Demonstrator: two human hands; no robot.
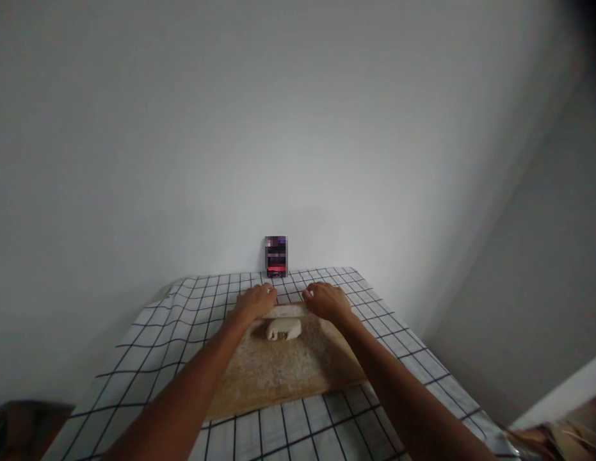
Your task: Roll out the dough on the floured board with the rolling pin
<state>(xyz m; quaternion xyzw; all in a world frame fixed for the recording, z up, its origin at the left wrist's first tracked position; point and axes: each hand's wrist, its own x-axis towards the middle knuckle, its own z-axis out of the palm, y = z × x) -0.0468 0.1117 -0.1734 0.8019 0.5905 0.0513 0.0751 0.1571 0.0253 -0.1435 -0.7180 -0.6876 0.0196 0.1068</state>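
Observation:
A pale, flour-dusted rolling pin (287, 311) lies crosswise near the far edge of a wooden board (278, 371). My left hand (256, 301) is closed on its left end, the fingers curled. Around the right end my right hand (328, 301) is closed in the same way. Both forearms reach forward over the board, and the hands cover the pin's ends. Just on the near side of the pin sits a small lump of white dough (284, 328), with a ragged front edge. White flour streaks mark the board's surface.
A white cloth with black grid lines (148, 352) covers the table under the board. A phone-like upright thing with a blurred screen (276, 256) leans on the pale wall (298, 128) behind. Dark objects at the lower left and blurred items at the lower right flank the table.

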